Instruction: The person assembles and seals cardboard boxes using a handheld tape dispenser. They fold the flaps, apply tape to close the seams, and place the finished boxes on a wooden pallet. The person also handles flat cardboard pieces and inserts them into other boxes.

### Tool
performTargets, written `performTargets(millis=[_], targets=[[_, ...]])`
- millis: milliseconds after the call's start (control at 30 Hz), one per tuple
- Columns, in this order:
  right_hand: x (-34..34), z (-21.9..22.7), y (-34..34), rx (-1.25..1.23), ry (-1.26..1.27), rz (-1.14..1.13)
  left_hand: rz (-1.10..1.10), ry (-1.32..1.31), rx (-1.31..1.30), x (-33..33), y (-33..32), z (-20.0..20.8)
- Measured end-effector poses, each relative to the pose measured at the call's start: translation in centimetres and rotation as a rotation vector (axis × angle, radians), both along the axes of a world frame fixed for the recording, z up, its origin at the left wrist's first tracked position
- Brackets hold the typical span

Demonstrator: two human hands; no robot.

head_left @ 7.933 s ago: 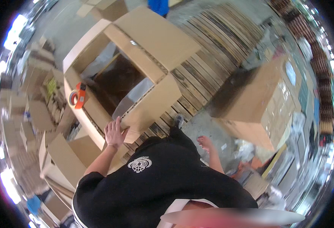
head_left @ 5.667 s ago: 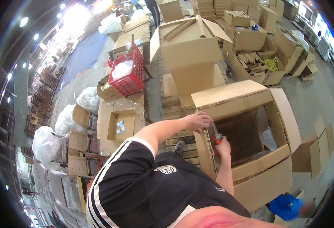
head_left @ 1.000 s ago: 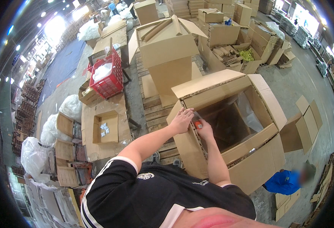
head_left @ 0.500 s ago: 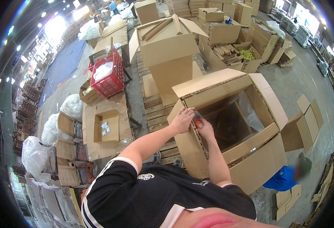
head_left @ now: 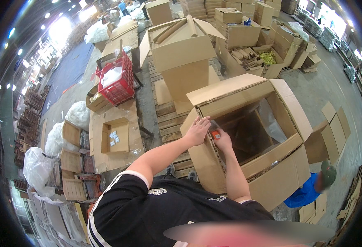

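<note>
Large open cardboard box (head_left: 267, 173) centre-right of frame. Left hand (head_left: 197, 131) flat, fingers spread, on box's left flap. Right hand (head_left: 222, 140) just beside, gripping red-and-clear tape dispenser (head_left: 215, 132) at flap edge.

Bright overhead lamps are glaring white above the red basket (head_left: 117, 80), washing out that corner. Even daylight is filling the floor around the big open carton (head_left: 251, 136), whose inside is lying in shadow. Straight edges are bending toward the dark round rim. A blurred smear is running below the carton.
</note>
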State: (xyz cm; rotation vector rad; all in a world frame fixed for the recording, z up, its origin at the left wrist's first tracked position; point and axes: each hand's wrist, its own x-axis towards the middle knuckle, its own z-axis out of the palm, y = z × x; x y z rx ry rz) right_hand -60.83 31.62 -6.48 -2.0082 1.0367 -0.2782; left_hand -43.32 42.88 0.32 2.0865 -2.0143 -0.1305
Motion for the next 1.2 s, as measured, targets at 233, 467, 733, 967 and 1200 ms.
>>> performTargets(millis=[233, 467, 733, 967, 1200], targets=[[-0.1, 0.8, 0.4, -0.017, 0.052, -0.019, 0.007, -0.001, 0.04, -0.1, 0.1, 0.4], [0.0, 1.1, 0.4, -0.002, 0.041, -0.015, -0.001, -0.029, 0.023, -0.2, 0.2, 0.3], [-0.3, 1.3, 0.8, -0.006, 0.066, -0.022, 0.001, -0.015, 0.016, -0.4, 0.5, 0.3], [-0.6, 1.2, 0.8, 0.022, 0.017, 0.004, -0.007, 0.0, 0.003, -0.5, 0.8, 0.3], [-0.6, 0.6, 0.7, 0.022, -0.004, -0.011, -0.021, 0.001, -0.032, -0.4, 0.9, 0.1]])
